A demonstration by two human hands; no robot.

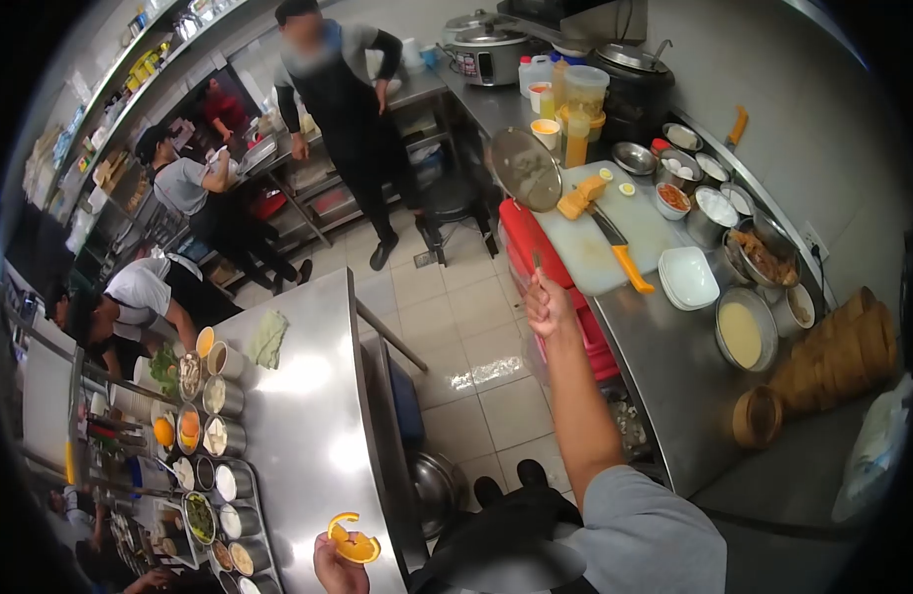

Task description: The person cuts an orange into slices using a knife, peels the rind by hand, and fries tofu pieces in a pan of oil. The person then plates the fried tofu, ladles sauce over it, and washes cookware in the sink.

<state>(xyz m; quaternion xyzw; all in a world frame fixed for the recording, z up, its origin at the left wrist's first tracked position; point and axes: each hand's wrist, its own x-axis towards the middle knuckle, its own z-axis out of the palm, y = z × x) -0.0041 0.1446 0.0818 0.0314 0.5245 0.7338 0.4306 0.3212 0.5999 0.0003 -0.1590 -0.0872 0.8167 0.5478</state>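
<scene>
Head view, orange [360, 547] in left hand [335, 568], table [298, 396] edge near; aisle [466, 346] (tiled).

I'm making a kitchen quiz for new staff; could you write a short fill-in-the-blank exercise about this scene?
The cut orange is held in the person's ____ hand.
The cutting board under the knife is ____ in colour.
The crumpled cloth on the steel table is ____ in colour.

Missing words: left; white; green.
</scene>
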